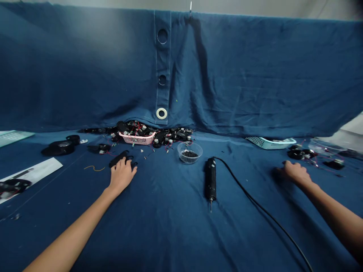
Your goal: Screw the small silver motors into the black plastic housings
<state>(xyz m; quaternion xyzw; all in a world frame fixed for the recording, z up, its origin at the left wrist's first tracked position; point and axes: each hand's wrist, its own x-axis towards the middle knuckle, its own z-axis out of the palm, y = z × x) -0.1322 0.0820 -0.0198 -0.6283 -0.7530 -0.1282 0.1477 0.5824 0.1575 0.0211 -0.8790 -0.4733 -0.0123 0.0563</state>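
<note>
At the left of centre my left hand (121,175) reaches over a black plastic part (118,158), its fingers bent onto the near side of it. The part lies on the blue cloth, with its far end showing beyond the fingers. My right hand (296,172) is out to the right, low over the cloth. Its fingers are smeared by motion, and I cannot make out whether anything is in them. Black parts with thin red wires (302,154) lie just beyond it. Between the hands rests a black electric screwdriver (211,179), its bit pointing toward me.
A clear bowl (190,158) contains small dark pieces. Behind it a pink basket (138,139) overflows with wired black parts. A pale blue basket (272,144) stands at right. The screwdriver's cable (263,209) crosses the cloth. White paper (47,166) and black housings (58,148) lie left.
</note>
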